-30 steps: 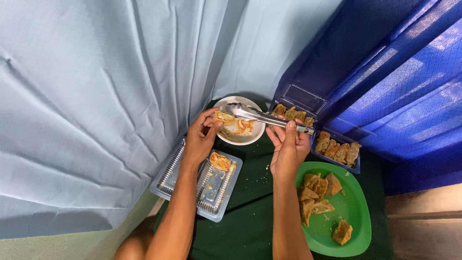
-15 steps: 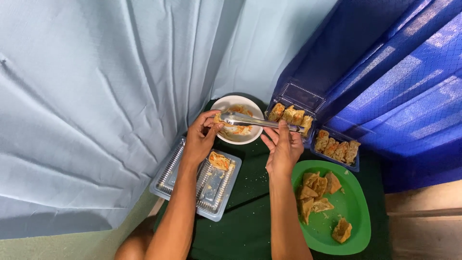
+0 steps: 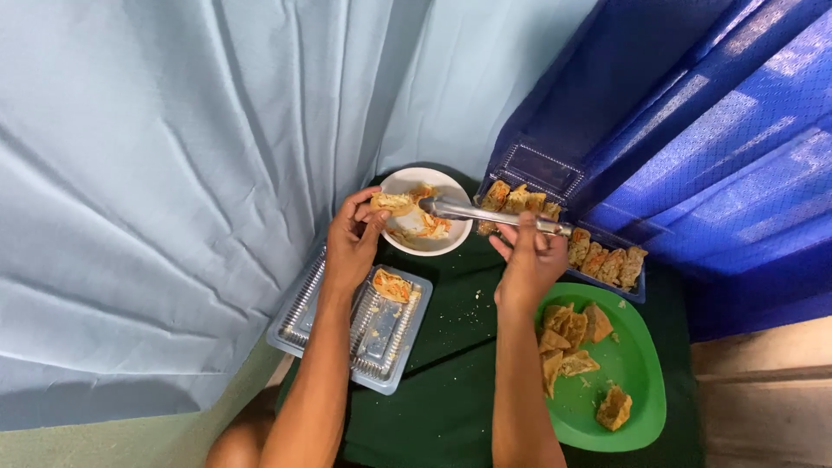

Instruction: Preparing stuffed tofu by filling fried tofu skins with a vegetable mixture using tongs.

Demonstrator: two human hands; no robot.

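My left hand [image 3: 354, 238] holds a split fried pastry piece [image 3: 392, 203] at the left rim of a white bowl [image 3: 451, 243] that has orange and pale shredded filling in it. My right hand [image 3: 530, 260] grips metal tongs [image 3: 494, 216], whose tips reach over the bowl right next to the pastry. Below my left hand lies a clear plastic tray [image 3: 360, 325] with one filled pastry piece [image 3: 392, 285] in its far end.
A green plate [image 3: 637, 381] with several fried pieces sits at the right. Two blue trays [image 3: 598, 251] of fried pieces stand behind it. All rest on a dark green cloth [image 3: 451, 347]. Light blue curtain hangs at the left, dark blue fabric at the right.
The tongs have swung down to lie flatter, tips now over the bowl. My left hand with the pastry piece has stayed at the bowl's left rim.
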